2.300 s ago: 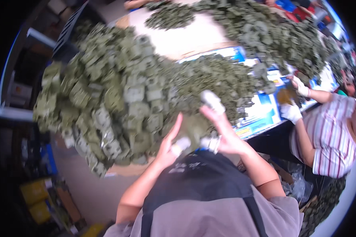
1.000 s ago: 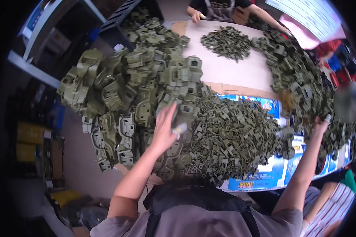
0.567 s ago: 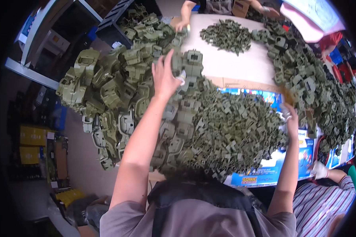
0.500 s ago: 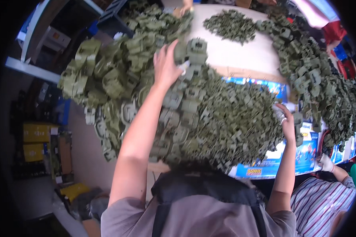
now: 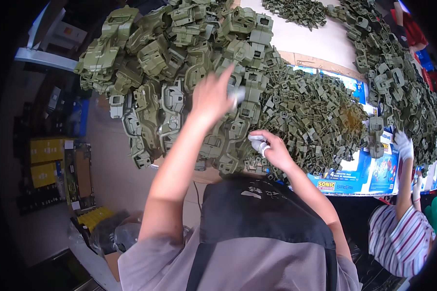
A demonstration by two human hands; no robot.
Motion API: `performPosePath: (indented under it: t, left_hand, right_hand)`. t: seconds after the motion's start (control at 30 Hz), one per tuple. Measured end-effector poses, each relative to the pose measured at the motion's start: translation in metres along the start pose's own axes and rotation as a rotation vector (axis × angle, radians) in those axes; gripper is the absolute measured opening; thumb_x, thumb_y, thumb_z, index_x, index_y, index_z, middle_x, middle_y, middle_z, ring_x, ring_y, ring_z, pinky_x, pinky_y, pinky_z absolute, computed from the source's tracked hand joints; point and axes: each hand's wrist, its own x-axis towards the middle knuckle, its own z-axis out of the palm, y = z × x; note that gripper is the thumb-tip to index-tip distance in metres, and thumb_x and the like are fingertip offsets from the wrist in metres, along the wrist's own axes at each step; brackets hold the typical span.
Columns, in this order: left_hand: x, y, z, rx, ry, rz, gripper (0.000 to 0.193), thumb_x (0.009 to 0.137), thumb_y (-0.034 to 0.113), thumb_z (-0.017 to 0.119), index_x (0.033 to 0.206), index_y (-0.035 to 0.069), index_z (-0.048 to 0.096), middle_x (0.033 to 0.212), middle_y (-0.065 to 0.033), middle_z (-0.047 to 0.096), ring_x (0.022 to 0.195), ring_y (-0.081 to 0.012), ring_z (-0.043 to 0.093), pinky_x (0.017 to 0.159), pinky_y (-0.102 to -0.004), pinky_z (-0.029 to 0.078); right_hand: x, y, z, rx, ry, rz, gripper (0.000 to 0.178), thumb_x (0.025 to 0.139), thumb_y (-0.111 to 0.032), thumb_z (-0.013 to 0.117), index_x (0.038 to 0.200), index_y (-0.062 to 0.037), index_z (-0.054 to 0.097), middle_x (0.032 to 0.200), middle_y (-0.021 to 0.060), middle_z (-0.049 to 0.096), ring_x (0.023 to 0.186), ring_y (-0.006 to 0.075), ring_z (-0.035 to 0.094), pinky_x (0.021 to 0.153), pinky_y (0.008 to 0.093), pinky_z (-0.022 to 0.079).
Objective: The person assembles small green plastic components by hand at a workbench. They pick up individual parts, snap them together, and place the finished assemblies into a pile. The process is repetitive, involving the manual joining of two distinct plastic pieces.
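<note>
My left hand [image 5: 212,99], smeared by motion, hovers over large olive-green plastic vehicle body parts [image 5: 199,72] on the left of the table. Its index finger is stretched out, apart from the thumb, which wears a white cover; I see nothing held. Lower and closer to my body, my right hand [image 5: 274,149] has its fingers curled together, with white covers on some of them. Whatever those fingers hold, if anything, cannot be made out. Beside it, a dense heap of small green plastic parts [image 5: 310,116] spreads to the right.
Another pile of small green parts [image 5: 298,12] lies on the pale tabletop [image 5: 310,41] at the back. More green parts [image 5: 388,82] line the right side. Blue printed cardboard [image 5: 344,177] covers the front edge. At right, a person in a striped shirt [image 5: 400,237] reaches in with a gloved hand [image 5: 403,144].
My right hand has moved left from the right end of the small-parts heap toward my middle. My left hand has come slightly nearer my body. The view has shifted.
</note>
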Motion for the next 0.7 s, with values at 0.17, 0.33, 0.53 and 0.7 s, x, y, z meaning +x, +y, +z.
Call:
performPosePath:
  t: [0.17,0.33,0.53,0.7]
  left_hand:
    - [-0.058,-0.024,0.046,0.423,0.036,0.071,0.084,0.063,0.035,0.076,0.136,0.022,0.038,0.098,-0.0155,0.051,0.094,-0.0309,0.053,0.079,-0.0443,0.041]
    - [-0.057,-0.022,0.013,0.016,0.21,0.108,0.058,0.072,0.029,0.072,0.125,0.018,0.051,0.093,-0.015,0.05,0.075,-0.0309,0.056,0.073,-0.0407,0.044]
    - [-0.066,0.02,0.0,-0.439,0.457,0.169,0.088,0.065,0.028,0.08,0.137,0.015,0.032,0.116,-0.0175,0.047,0.103,-0.0313,0.054,0.084,-0.0388,0.046]
    - [-0.129,-0.001,0.043,-1.113,-0.188,-0.035,0.117,0.066,0.0,0.075,0.143,0.01,-0.013,0.142,-0.0216,0.025,0.125,-0.0327,0.039,0.097,-0.0358,0.04]
  right_hand:
    - [0.029,-0.002,0.026,0.069,0.038,0.01,0.04,0.076,0.003,0.054,0.114,-0.0084,0.056,0.107,0.0144,0.061,0.1,0.0247,0.059,0.086,0.0313,0.045]
    - [0.014,-0.018,0.018,0.108,-0.056,0.024,0.054,0.079,-0.012,0.064,0.129,-0.0104,0.044,0.117,0.0158,0.056,0.107,0.0261,0.055,0.091,0.0308,0.043]
    - [-0.002,-0.056,0.039,0.135,0.16,-0.149,0.088,0.076,-0.009,0.063,0.145,-0.0099,0.009,0.146,0.0198,0.022,0.135,0.029,0.024,0.107,0.0335,0.025]
    - [-0.032,-0.05,0.026,0.043,0.165,-0.281,0.082,0.074,0.006,0.05,0.145,-0.0093,0.013,0.148,0.0145,0.021,0.136,0.0254,0.024,0.108,0.031,0.022]
